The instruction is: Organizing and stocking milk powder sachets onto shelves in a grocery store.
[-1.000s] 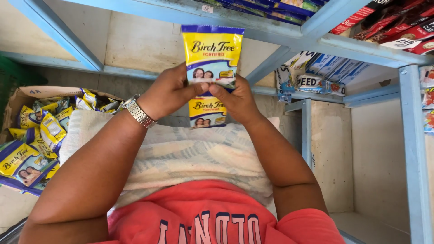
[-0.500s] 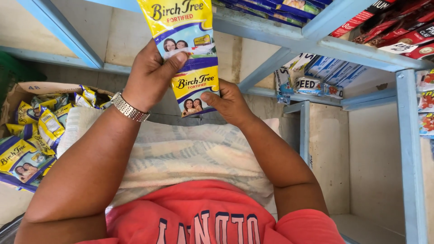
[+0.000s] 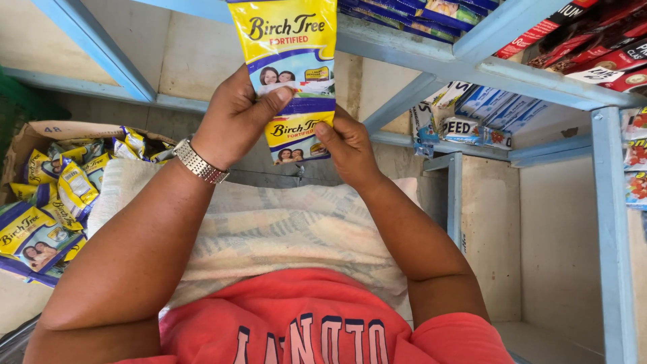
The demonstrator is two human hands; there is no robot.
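Note:
Both my hands hold up a strip of yellow-and-blue sachets in front of a light blue shelf. My left hand (image 3: 236,118), with a metal watch on the wrist, pinches the upper, larger-looking sachet (image 3: 286,47) with thumb on its front. My right hand (image 3: 347,145) grips the lower sachet (image 3: 296,138) at its right edge. The sachets hang one above the other; whether they are joined I cannot tell.
An open cardboard box (image 3: 40,131) full of several matching sachets sits at the left. The blue shelf frame (image 3: 472,61) carries red packets at the upper right and white-blue packets (image 3: 465,125) on a lower level. A pale striped cloth (image 3: 269,229) lies over my lap.
My hands have raised the sachets toward the shelf; the upper sachet now reaches the top of the view. The left hand moved up along it, the right stayed on the lower one.

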